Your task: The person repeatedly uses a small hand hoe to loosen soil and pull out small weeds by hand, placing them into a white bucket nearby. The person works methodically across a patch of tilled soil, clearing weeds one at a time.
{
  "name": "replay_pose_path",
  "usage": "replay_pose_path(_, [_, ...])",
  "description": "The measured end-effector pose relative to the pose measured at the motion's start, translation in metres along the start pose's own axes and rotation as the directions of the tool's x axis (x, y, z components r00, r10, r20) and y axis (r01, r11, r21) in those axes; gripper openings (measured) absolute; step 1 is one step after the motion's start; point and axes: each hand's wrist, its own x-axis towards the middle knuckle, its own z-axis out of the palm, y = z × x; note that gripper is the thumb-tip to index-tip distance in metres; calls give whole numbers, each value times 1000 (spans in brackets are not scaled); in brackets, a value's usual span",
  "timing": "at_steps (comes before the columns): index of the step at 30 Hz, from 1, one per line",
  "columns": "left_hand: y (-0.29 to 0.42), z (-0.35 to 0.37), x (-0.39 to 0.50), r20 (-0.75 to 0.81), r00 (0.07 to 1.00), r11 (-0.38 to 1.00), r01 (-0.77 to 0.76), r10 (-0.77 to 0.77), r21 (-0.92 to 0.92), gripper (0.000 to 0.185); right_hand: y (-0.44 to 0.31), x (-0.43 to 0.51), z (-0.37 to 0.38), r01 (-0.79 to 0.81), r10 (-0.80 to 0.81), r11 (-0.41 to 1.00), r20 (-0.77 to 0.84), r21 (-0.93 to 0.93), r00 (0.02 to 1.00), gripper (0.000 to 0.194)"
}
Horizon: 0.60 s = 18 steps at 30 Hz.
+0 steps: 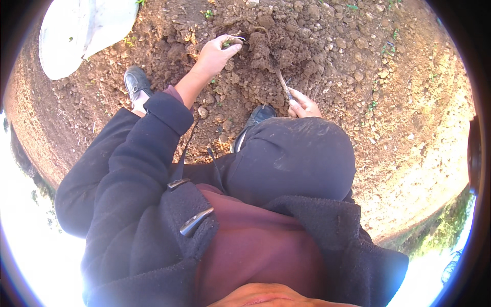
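Observation:
My left hand reaches over the soil, its thumb and fingers closed on a small bit of plant with green on it; a thin pale curved piece shows at the fingertips. Just right of it lies a heap of loosened dark clods. My right hand, partly hidden behind my knee, grips the lower end of a thin brown stick-like handle or stem. The far end of that piece meets the clods; whether it is a tool or a root I cannot tell.
A white sack or plastic sheet lies on the ground at the upper left. My shoes stand on stony brown soil, one at each side below the hands. Small green weeds dot the ground.

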Motion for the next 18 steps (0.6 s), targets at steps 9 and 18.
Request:
replay_pose_path(9, [11,31,1,-55,998,993,-11,17,115,50,-23,-10,11,147,-300,736,-124,-661,946,48])
replay_pose_path(18, [-24,20,14,-43,999,984,-23,31,179,29,-50,-22,19,107,-381,740,-282,-664,880,47])
